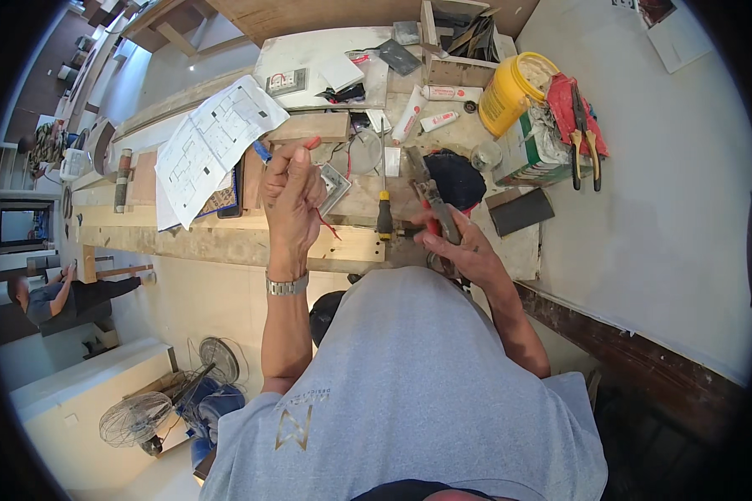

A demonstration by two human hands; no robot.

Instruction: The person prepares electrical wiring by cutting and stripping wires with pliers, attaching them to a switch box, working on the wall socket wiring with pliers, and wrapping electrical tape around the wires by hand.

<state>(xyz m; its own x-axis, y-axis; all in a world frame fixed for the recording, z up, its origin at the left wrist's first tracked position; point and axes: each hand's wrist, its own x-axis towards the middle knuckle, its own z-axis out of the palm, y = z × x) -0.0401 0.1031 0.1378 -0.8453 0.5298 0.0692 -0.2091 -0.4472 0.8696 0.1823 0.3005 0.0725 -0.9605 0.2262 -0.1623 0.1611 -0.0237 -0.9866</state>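
Note:
My left hand [292,185] is raised above the bench and closed round a thin red wire [328,225], whose loose end hangs below the fist. A bright blue piece [262,151] and a red piece [312,143] stick out by its fingers; what they are I cannot make out. My right hand [468,250] grips worn metal pliers [422,179] with red handles, jaws pointing away from me. Between the hands lies a yellow and black screwdriver [384,217], its long shaft pointing to the far side. Partly behind my left hand is a white electrical fitting [336,187].
Floor-plan sheets [209,146] lie left on the wooden bench [226,245]. White tubes [409,114], a yellow tub [510,93], a green tin [536,150] and orange-handled pliers [585,142] stand or hang right. A seated person [58,296] and a fan [138,420] are farther left.

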